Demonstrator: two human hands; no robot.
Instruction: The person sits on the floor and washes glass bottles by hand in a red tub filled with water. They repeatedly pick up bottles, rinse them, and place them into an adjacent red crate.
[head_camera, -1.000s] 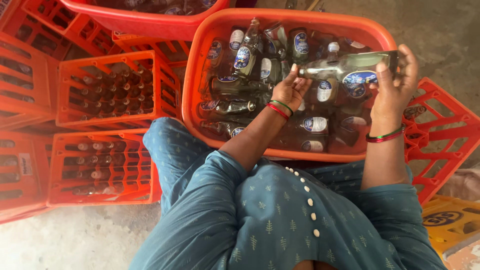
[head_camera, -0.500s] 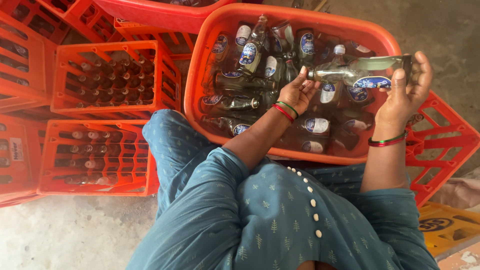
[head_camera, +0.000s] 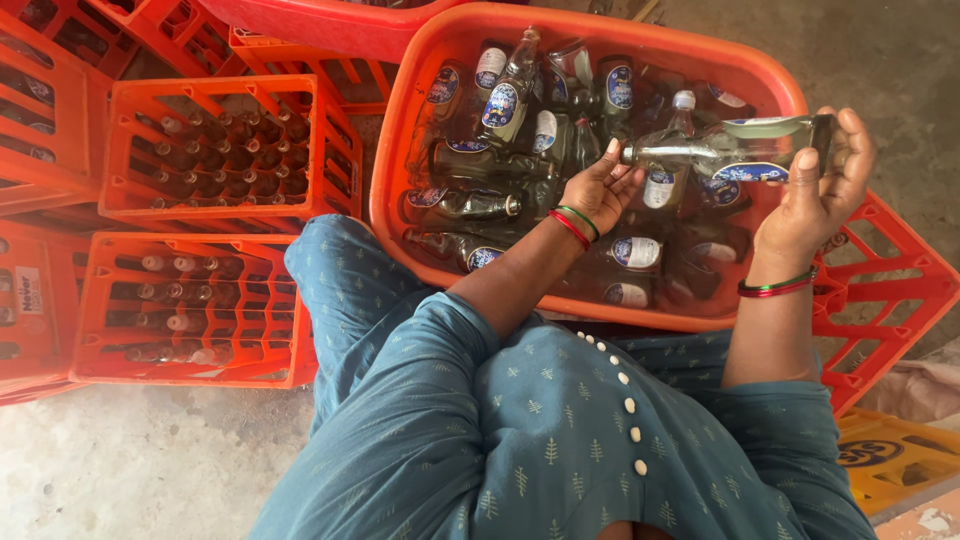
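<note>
A clear glass bottle (head_camera: 725, 147) with a blue label lies sideways in the air over an orange tub (head_camera: 430, 75). My right hand (head_camera: 815, 195) grips its base end, thumb on top. My left hand (head_camera: 598, 187) is at the neck end, fingers touching the mouth of the bottle. Both wrists carry red and green bangles. The tub holds several more glass bottles (head_camera: 505, 105) with blue labels lying in water.
Orange bottle crates (head_camera: 215, 150) filled with upright bottles stand to the left, another (head_camera: 190, 310) below it. An empty orange crate (head_camera: 895, 290) sits under the tub's right side. My blue-clothed knees are at the bottom. A yellow crate (head_camera: 900, 455) shows at lower right.
The bottle has stayed in both hands over the tub. My left hand has shifted slightly along the neck, and the view has moved a little to the right.
</note>
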